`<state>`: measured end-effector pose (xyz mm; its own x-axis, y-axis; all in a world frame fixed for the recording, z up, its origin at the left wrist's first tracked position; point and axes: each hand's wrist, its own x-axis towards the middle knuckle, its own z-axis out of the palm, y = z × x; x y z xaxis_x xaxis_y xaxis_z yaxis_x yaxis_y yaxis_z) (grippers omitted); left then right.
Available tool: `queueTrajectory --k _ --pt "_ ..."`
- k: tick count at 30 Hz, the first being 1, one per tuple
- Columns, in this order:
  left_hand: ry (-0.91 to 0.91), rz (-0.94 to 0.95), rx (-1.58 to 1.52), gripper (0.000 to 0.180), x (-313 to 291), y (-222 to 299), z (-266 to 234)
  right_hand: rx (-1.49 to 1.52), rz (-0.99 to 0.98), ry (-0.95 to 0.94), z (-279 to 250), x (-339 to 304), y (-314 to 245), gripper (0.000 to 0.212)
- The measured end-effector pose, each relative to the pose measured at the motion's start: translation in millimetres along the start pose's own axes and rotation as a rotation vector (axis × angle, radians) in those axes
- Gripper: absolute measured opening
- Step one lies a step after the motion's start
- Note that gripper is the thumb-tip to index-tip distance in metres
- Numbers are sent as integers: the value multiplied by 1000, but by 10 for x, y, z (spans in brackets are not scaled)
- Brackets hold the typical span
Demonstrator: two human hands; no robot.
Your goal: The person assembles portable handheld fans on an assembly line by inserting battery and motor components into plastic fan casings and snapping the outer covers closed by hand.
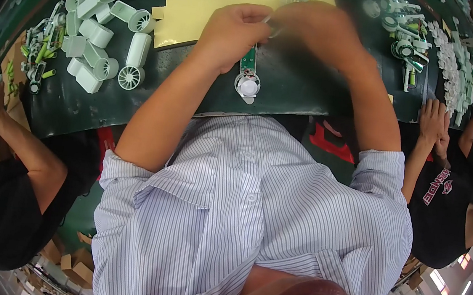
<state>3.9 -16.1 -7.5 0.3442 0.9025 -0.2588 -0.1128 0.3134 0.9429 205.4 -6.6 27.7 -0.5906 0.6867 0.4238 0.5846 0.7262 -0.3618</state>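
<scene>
My left hand [233, 34] is closed with its fingertips pinched, over the middle of the bench. From under it, toward me, runs a narrow assembly with a green circuit board [248, 59] and a round white part [248, 86] at its near end; the hand hides the far end. My right hand [312, 29] is beside it, smeared by motion, so its fingers cannot be made out. Between the two hands shows a thin whitish piece [275, 28], too blurred to name. Beneath and behind both hands lies a yellow sheet [197, 14].
Pale green tubular housings [96, 33] are heaped on the left, beside assemblies with green cylinders [40, 53]. More assemblies [408, 48] lie at the right, near rows of white parts [447, 68]. Co-workers' arms [33, 147] [427, 131] reach the dark green bench [177, 95] on both sides.
</scene>
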Motion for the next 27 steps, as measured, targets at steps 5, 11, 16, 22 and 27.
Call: queueTrajectory --k 5,11,16,22,27 --pt "-14 -8 -81 40 17 -2 -6 -16 -76 -25 -52 37 23 20" --pt "1 21 -76 41 19 -13 37 -53 -86 -138 -143 107 12 18" --pt "63 5 108 38 -85 67 113 -218 362 -386 -246 227 -230 28" --pt "73 27 110 38 -80 59 114 -419 302 -328 -373 405 -383 45" --pt "80 9 41 35 -73 26 118 -288 119 -122 -368 306 -134 64"
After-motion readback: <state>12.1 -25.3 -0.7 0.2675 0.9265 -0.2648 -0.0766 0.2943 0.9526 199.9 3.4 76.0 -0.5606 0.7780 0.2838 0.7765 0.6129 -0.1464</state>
